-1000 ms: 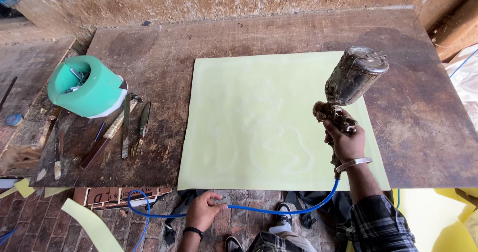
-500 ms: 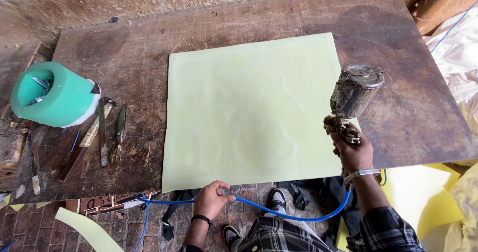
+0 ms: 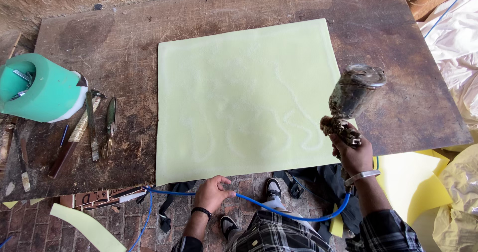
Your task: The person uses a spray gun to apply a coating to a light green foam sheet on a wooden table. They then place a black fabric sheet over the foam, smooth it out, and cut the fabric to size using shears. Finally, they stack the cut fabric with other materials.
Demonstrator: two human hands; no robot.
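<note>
Spraying step in hand, by judgement: right hand clamped on spray gun, held over right edge of pale green foam sheet lying flat on desk. Left hand closed round blue hose just below desk front edge. Next move prob. needs steady pass across sheet w/ slack hose. Vs 0.5 s ago: gun lower, left hand moved a little right.

A worn, stained wooden table carries a pale yellow-green foam sheet at its middle. At its left lie a green tub, scissors and several hand tools.
</note>
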